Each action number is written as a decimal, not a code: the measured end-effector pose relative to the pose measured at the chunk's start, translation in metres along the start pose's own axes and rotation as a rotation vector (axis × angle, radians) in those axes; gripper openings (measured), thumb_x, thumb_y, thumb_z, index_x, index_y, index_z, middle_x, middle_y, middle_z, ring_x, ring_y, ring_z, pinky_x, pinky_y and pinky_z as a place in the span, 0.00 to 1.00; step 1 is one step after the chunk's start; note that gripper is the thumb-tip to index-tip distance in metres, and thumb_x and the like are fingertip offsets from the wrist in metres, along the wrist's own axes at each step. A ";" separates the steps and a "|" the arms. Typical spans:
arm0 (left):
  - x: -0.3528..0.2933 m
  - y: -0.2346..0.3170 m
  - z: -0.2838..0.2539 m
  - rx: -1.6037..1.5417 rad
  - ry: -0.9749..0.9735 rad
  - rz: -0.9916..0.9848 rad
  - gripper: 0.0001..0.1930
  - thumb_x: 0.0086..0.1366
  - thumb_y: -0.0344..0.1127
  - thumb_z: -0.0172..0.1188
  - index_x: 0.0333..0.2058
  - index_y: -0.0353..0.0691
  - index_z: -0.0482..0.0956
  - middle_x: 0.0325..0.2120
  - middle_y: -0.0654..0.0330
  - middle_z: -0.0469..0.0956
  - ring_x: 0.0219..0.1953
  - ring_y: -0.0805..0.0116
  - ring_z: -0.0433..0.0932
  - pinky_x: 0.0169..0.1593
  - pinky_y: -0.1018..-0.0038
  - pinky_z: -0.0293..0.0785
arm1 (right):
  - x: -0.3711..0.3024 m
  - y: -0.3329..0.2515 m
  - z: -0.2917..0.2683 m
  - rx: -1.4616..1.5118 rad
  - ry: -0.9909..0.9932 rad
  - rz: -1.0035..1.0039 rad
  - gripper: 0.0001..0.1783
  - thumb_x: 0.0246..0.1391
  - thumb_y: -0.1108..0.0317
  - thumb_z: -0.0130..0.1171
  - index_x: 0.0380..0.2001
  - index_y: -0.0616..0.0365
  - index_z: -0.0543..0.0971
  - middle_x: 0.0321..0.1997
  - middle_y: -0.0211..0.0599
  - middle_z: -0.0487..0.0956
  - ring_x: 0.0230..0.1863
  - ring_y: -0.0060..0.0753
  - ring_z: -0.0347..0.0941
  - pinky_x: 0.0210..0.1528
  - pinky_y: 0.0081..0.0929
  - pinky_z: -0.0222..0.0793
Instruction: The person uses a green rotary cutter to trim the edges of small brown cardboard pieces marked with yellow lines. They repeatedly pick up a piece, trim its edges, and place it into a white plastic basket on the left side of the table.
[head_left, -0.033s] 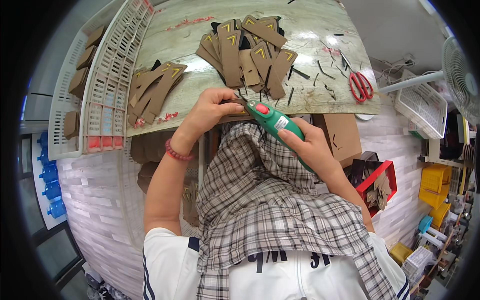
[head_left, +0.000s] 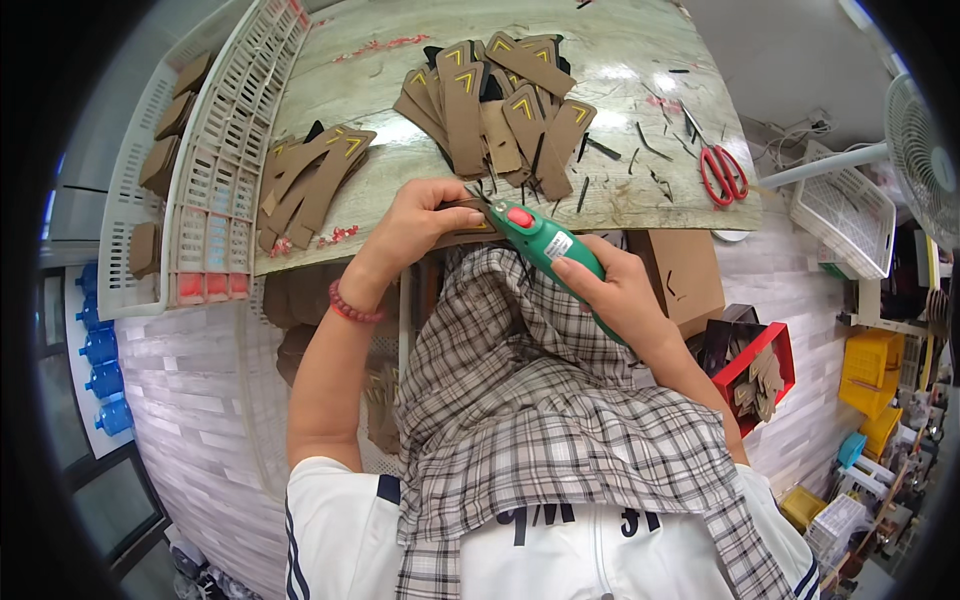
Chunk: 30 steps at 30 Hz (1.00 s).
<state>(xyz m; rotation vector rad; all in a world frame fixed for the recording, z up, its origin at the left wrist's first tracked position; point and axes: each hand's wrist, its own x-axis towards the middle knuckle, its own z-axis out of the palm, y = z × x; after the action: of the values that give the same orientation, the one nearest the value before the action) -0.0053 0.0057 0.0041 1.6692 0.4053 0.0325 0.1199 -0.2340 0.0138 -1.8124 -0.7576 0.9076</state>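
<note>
My right hand (head_left: pixel 612 290) is wrapped round green handheld electric scissors (head_left: pixel 540 238) with a red switch, the thumb lying along the top. Their tip points up and left and meets a brown fabric piece (head_left: pixel 468 237) at the table's near edge. That piece, with a bit of yellow marking showing, is pinched between thumb and fingers of my left hand (head_left: pixel 412 222). Beyond the hands lies a heap of brown tabs (head_left: pixel 463 115) with yellow chevrons, some backed in black. A smaller pile of such tabs (head_left: pixel 322 185) rests to the left. Fingers hide part of the held piece.
Red-handled scissors (head_left: pixel 722 175) lie at the table's right, near scattered black scraps (head_left: pixel 652 142). A white plastic basket (head_left: pixel 222 150) borders the left side. Below right stand a cardboard box (head_left: pixel 682 275) and a red box (head_left: pixel 785 358) holding brown pieces. A fan (head_left: pixel 918 130) stands far right.
</note>
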 end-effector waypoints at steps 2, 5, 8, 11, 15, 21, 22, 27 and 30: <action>-0.005 -0.010 -0.016 -0.048 0.045 0.065 0.05 0.61 0.30 0.59 0.32 0.35 0.80 0.25 0.72 0.75 0.28 0.85 0.69 0.33 0.84 0.66 | 0.006 0.001 0.006 -0.046 0.015 -0.023 0.21 0.54 0.52 0.62 0.39 0.61 0.78 0.23 0.34 0.75 0.24 0.22 0.69 0.28 0.24 0.66; -0.011 -0.013 -0.078 0.210 0.245 0.005 0.07 0.60 0.31 0.59 0.33 0.33 0.81 0.26 0.69 0.76 0.30 0.83 0.70 0.34 0.82 0.67 | 0.005 0.001 0.003 -0.034 0.027 0.004 0.21 0.55 0.53 0.61 0.40 0.62 0.78 0.24 0.34 0.76 0.24 0.22 0.70 0.28 0.24 0.67; -0.013 -0.055 -0.143 0.494 0.568 0.074 0.08 0.61 0.32 0.60 0.37 0.33 0.79 0.30 0.65 0.76 0.33 0.77 0.72 0.40 0.78 0.69 | 0.001 0.005 0.002 0.021 0.056 0.019 0.21 0.55 0.54 0.61 0.42 0.62 0.79 0.24 0.32 0.76 0.24 0.20 0.70 0.27 0.23 0.66; 0.021 -0.040 -0.113 0.995 0.911 0.428 0.11 0.59 0.32 0.61 0.40 0.35 0.78 0.33 0.59 0.76 0.37 0.67 0.73 0.45 0.71 0.69 | 0.001 0.016 -0.001 0.085 0.083 0.102 0.21 0.55 0.55 0.61 0.43 0.62 0.78 0.23 0.31 0.76 0.23 0.18 0.69 0.26 0.22 0.65; 0.090 -0.025 -0.048 0.982 0.957 0.486 0.19 0.56 0.43 0.65 0.44 0.41 0.78 0.35 0.56 0.72 0.41 0.57 0.70 0.46 0.63 0.65 | 0.003 0.021 -0.002 0.033 0.120 0.012 0.21 0.56 0.56 0.61 0.42 0.63 0.78 0.21 0.28 0.74 0.21 0.16 0.66 0.23 0.20 0.62; 0.128 -0.024 -0.009 0.889 1.007 0.402 0.22 0.46 0.34 0.70 0.42 0.46 0.74 0.39 0.60 0.70 0.45 0.58 0.67 0.50 0.62 0.60 | -0.006 0.015 -0.010 0.090 0.198 0.073 0.21 0.56 0.56 0.61 0.42 0.64 0.78 0.20 0.28 0.72 0.18 0.16 0.66 0.20 0.20 0.62; 0.128 -0.024 -0.005 0.880 1.032 0.394 0.22 0.46 0.33 0.70 0.41 0.46 0.73 0.39 0.60 0.70 0.45 0.58 0.67 0.50 0.62 0.60 | -0.006 0.017 -0.012 0.096 0.211 0.064 0.21 0.56 0.56 0.61 0.42 0.64 0.78 0.20 0.28 0.72 0.17 0.16 0.66 0.20 0.20 0.62; 0.116 -0.030 0.005 0.621 1.052 0.358 0.22 0.47 0.27 0.68 0.42 0.45 0.70 0.32 0.59 0.73 0.40 0.57 0.69 0.51 0.62 0.60 | -0.005 0.017 -0.011 0.088 0.221 0.008 0.21 0.57 0.56 0.60 0.41 0.66 0.77 0.20 0.29 0.72 0.16 0.16 0.66 0.19 0.20 0.62; 0.104 -0.027 0.016 -0.018 0.942 0.429 0.11 0.57 0.21 0.62 0.39 0.36 0.74 0.30 0.63 0.78 0.29 0.76 0.75 0.35 0.80 0.71 | -0.007 0.012 -0.012 0.114 0.255 -0.011 0.19 0.57 0.56 0.60 0.39 0.65 0.78 0.18 0.28 0.71 0.17 0.15 0.65 0.19 0.20 0.60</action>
<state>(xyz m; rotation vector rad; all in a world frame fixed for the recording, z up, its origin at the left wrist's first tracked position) 0.0895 0.0221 -0.0465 1.6118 0.7241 1.1639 0.1280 -0.2497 0.0076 -1.7788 -0.5432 0.6816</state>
